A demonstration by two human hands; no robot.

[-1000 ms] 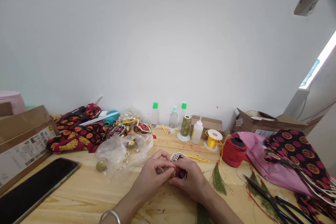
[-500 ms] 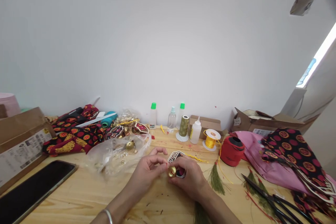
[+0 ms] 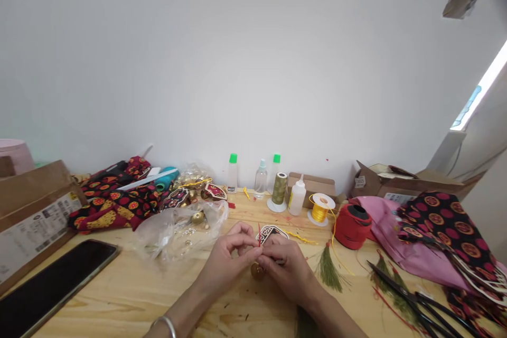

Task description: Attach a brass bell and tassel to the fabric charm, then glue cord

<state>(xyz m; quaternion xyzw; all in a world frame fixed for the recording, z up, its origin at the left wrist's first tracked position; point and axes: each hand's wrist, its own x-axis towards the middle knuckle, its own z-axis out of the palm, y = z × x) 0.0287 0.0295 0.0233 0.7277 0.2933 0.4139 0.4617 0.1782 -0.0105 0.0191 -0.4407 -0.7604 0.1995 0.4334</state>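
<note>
Fingertips of my left hand (image 3: pixel 236 253) pinch a short red cord (image 3: pixel 259 232) that sticks up between both hands. My right hand (image 3: pixel 285 264) is closed close against it, thumb and forefinger meeting near the base of the cord. Below the fingertips hangs a round gold bell (image 3: pixel 257 271), partly hidden by the right fingers. Just behind the hands is a patterned black-and-white-edged piece (image 3: pixel 272 231), its lower part covered by the right hand. From it a yellow cord (image 3: pixel 303 237) runs right. A green tassel (image 3: pixel 330 269) lies right of my right hand.
A plastic bag (image 3: pixel 170 235) with small gold parts lies left, beyond a phone (image 3: pixel 59 285). Glue bottles (image 3: pixel 297 198), a green thread spool (image 3: pixel 280 190) and a yellow cord spool (image 3: pixel 320 211) stand behind. At right are a red ribbon roll (image 3: pixel 351 228) and black scissors (image 3: pixel 412 298).
The right fingers have moved in against the left fingertips. The gold bell now hangs lower beneath the fingers, and the red cord shows upright above them.
</note>
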